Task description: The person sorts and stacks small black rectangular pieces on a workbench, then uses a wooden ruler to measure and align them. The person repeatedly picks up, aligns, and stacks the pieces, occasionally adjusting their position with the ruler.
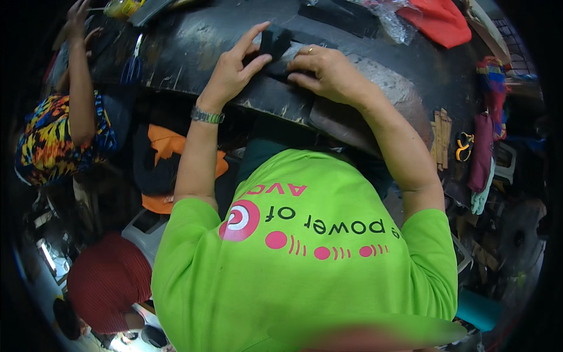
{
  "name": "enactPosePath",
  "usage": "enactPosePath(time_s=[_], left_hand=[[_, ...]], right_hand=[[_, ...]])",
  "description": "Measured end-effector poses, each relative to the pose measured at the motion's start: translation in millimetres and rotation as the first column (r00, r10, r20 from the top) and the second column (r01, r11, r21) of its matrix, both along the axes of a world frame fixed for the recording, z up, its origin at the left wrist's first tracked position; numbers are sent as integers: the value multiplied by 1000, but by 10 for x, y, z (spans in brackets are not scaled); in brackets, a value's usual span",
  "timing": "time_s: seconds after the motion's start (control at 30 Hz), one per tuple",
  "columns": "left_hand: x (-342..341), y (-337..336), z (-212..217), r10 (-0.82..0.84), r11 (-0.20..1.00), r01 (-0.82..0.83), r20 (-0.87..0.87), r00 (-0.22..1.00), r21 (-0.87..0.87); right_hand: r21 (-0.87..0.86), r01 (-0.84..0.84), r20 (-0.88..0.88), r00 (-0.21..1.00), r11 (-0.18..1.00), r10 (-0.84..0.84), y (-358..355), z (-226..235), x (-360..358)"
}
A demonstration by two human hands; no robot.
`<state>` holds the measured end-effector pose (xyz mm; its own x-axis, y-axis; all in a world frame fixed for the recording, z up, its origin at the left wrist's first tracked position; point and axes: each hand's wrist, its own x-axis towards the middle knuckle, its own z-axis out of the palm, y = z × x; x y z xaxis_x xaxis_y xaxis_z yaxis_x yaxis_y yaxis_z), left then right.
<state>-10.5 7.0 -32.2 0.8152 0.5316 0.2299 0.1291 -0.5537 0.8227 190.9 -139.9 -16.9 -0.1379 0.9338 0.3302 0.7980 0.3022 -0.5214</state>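
Over the dark worktable (pixel 182 47), my left hand (pixel 231 73) pinches a small black strip-like piece (pixel 274 46), perhaps cloth or leather, between thumb and forefinger. The piece looks folded and stands partly up from the surface. To its right, my right hand (pixel 333 73) has its fingers curled in close to the dark material lying there. Whether those fingertips grip an edge of it is hidden. Beneath my right wrist lies a worn grey slab (pixel 396 85).
Blue-handled scissors (pixel 132 67) lie at the left; yellow-handled scissors (pixel 464 146) lie right, near flat wooden strips (pixel 441 138). Clear plastic (pixel 399 23) and red cloth (pixel 440 23) occupy the far right. Another person (pixel 64 138) in a patterned top reaches over the table's left end.
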Motion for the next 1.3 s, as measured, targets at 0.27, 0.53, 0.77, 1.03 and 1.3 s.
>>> enactPosePath(time_s=[0.27,0.53,0.77,1.03,1.3], left_hand=[[-8,-36,72,-123,985,133,-90,988,106],[135,22,351,-201,959,217,-105,974,180],[708,224,324,-178,862,180,-49,983,475],[1047,256,172,-115,825,127,-57,992,551],[1220,254,60,-87,697,108,-66,994,709]], right_hand=[[-159,289,-237,917,944,-321,-84,131,524],[32,633,45,772,773,-634,-157,-2,957],[61,678,123,723,732,-680,-84,-142,886],[144,670,147,713,728,-685,-29,-171,895],[29,617,-13,787,786,-617,-24,-200,913]])
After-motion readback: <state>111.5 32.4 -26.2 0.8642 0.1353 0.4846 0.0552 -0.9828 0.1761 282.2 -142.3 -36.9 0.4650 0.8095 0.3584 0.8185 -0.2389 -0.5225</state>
